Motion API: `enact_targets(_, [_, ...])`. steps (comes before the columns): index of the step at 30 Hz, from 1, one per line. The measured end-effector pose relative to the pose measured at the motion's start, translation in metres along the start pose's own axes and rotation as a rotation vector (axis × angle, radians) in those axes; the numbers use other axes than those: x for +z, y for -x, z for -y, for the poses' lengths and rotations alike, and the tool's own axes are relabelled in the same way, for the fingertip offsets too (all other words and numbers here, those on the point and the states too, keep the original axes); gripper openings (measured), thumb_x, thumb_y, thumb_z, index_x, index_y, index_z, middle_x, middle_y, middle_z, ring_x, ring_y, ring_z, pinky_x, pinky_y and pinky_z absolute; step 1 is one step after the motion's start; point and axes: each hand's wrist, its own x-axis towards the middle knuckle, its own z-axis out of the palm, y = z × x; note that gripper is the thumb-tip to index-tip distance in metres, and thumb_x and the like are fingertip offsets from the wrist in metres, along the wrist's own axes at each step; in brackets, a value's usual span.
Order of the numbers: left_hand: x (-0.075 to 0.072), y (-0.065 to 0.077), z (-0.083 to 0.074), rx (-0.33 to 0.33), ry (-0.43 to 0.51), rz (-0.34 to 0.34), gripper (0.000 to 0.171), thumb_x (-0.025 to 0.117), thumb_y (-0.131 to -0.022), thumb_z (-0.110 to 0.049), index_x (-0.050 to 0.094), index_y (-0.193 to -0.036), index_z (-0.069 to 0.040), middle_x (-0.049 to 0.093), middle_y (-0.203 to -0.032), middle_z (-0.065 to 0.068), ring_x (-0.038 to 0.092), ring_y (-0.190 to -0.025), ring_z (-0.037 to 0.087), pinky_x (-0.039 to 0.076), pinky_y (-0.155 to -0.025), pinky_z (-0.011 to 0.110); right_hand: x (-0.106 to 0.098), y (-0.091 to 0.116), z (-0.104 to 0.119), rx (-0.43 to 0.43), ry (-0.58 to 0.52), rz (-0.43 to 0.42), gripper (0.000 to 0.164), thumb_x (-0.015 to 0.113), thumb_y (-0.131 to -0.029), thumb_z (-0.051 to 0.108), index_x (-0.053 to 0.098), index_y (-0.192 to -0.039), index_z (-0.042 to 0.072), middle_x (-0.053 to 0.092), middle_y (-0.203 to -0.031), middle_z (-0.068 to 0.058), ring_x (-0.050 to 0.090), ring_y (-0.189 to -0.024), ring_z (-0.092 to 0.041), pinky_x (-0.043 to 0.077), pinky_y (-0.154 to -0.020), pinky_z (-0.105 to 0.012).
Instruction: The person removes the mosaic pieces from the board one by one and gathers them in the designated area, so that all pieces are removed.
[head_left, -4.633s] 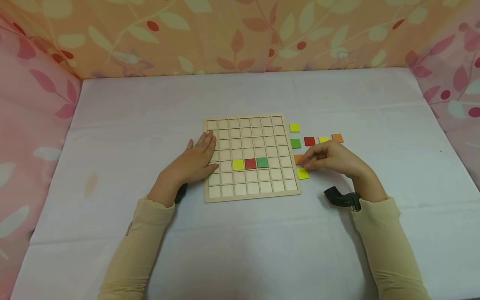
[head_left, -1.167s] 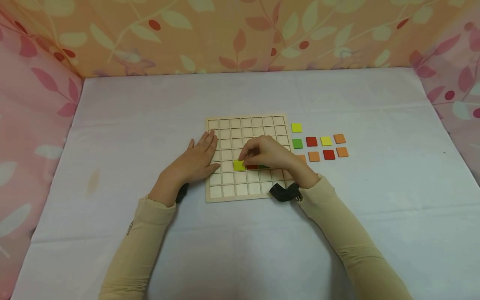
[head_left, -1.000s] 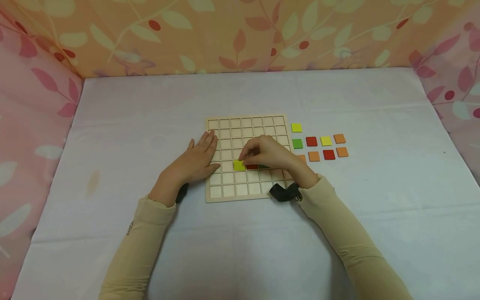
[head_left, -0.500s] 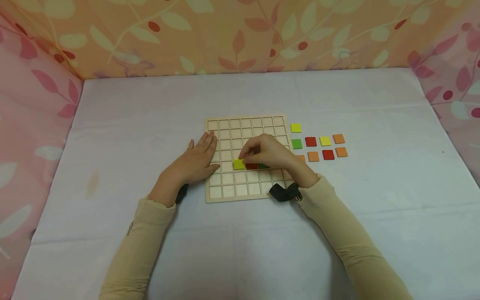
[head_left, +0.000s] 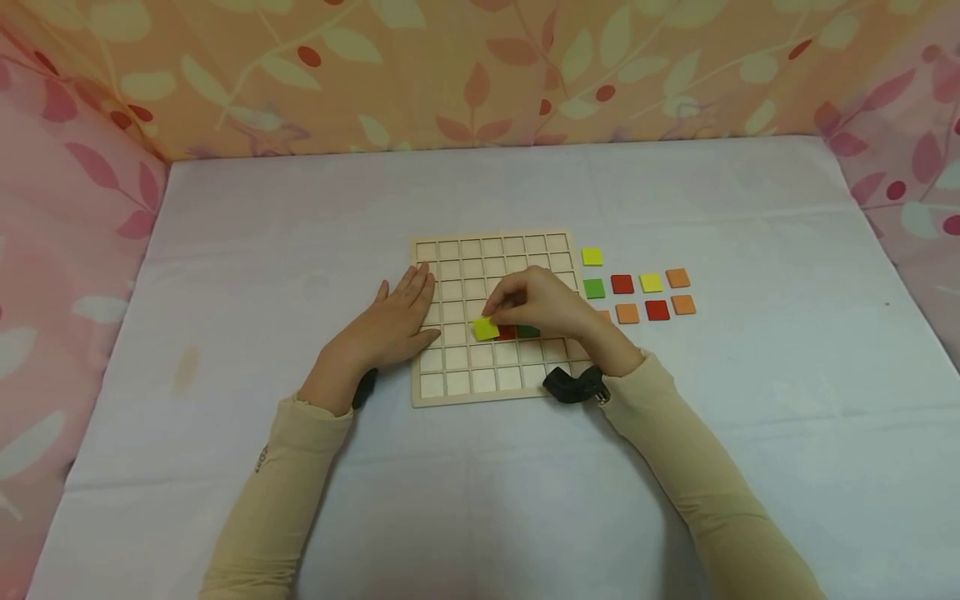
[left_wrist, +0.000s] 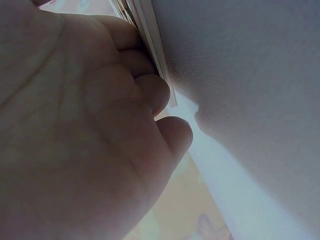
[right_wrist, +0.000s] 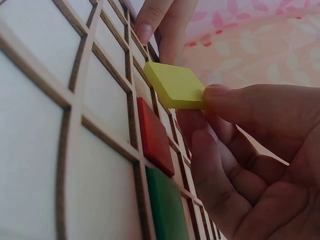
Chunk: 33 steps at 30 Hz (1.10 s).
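My right hand (head_left: 546, 305) pinches a yellow square tile (head_left: 484, 331) between thumb and fingers, just above the wooden grid board (head_left: 457, 382). In the right wrist view this yellow tile (right_wrist: 175, 86) is tilted and raised clear of its cell. Beside it a red tile (head_left: 507, 333) and a green tile (head_left: 528, 332) sit in neighbouring cells, partly covered by the hand in the head view. My left hand (head_left: 382, 329) rests on the board's left edge with its fingers extended. In the left wrist view, that hand's palm (left_wrist: 85, 115) lies against the board's side.
Right of the board lie several loose tiles: yellow (head_left: 592, 257), green (head_left: 594, 288), red (head_left: 622, 284), and orange (head_left: 677, 277) among them. One orange tile (head_left: 603, 316) is partly hidden by my right wrist. A white cloth (head_left: 480, 492) covers the table; patterned curtains (head_left: 420, 75) stand behind.
My right hand has moved left from the loose tiles to the board. In the last half second it has lifted the yellow tile from its cell, tilting it slightly rightward. The left hand stays put.
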Motion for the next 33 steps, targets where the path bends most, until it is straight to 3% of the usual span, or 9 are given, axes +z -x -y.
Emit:
enact_targets(9, [0.000,-0.001,-0.001,0.010,-0.015,0.004,0.077,0.047,-0.099,-0.031,0.001,-0.148,0.006,-0.010,-0.155,0.018,-0.012,-0.142,0.029,-0.002,-0.111,0.054,-0.005,0.011,-0.006,0.047,-0.060,-0.015,0.006,0.069,-0.083,-0.001,0.072,-0.088,0.001,0.069,-0.076,-0.007,0.064,-0.070,-0.021,0.050,-0.070,-0.028])
enact_targets(18, [0.000,-0.001,-0.002,0.017,-0.012,0.007,0.076,0.047,-0.099,-0.030,0.001,-0.147,0.007,-0.010,-0.155,0.019,-0.011,-0.142,0.030,-0.002,-0.111,0.055,-0.010,0.020,-0.008,0.064,-0.069,-0.043,0.006,0.070,-0.082,0.000,0.073,-0.087,0.000,0.068,-0.086,-0.006,0.062,-0.076,-0.020,0.049,-0.071,-0.027])
enact_targets(33, [0.001,0.000,0.000,0.014,-0.002,0.002,0.076,0.046,-0.099,-0.030,0.000,-0.147,0.006,-0.011,-0.155,0.019,-0.012,-0.142,0.030,-0.002,-0.111,0.054,-0.017,0.036,-0.010,0.094,-0.100,-0.044,0.007,0.069,-0.083,0.000,0.073,-0.088,0.000,0.069,-0.089,-0.008,0.060,-0.077,-0.020,0.048,-0.069,-0.027])
